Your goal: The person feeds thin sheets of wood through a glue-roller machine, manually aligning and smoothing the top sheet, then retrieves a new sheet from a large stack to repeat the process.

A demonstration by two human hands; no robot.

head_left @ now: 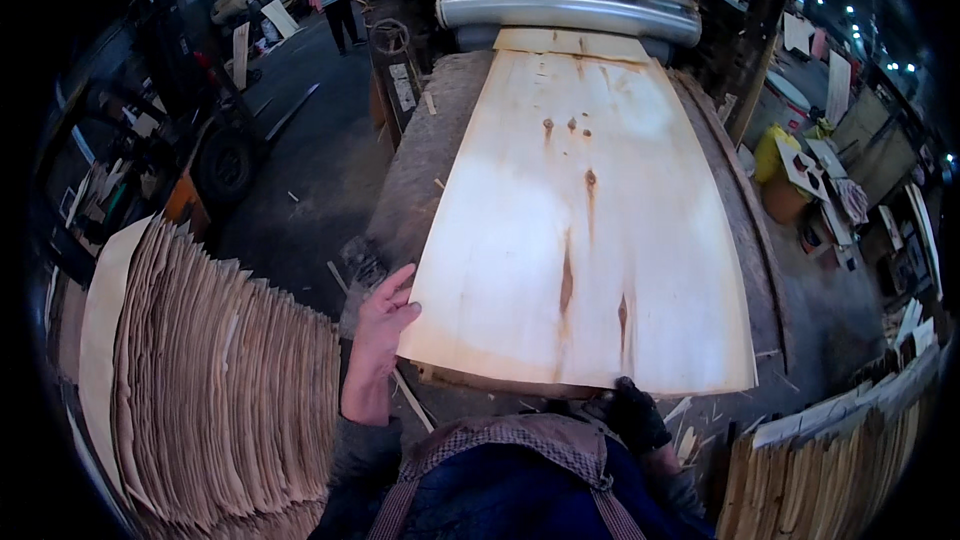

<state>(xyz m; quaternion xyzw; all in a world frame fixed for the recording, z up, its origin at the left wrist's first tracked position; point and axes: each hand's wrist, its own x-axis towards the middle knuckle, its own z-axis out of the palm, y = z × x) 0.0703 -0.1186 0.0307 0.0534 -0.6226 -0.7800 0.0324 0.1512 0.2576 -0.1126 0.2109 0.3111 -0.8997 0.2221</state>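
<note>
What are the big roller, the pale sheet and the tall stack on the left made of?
Big roller: metal, perhaps steel, polished; it carries bright reflections.

Pale sheet: wood, probably bare veneer; knots and brown streaks show.

Tall stack: likely thin wood sheets too, rough and unfinished; its many edges look ragged.

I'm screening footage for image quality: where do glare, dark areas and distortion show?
In the head view, whitish glare washes over the wood sheet; in that view, bright streaks mark the metal roller, its outline bowed; there too, the dark-gloved right hand looks dim, and corners are black.
</note>
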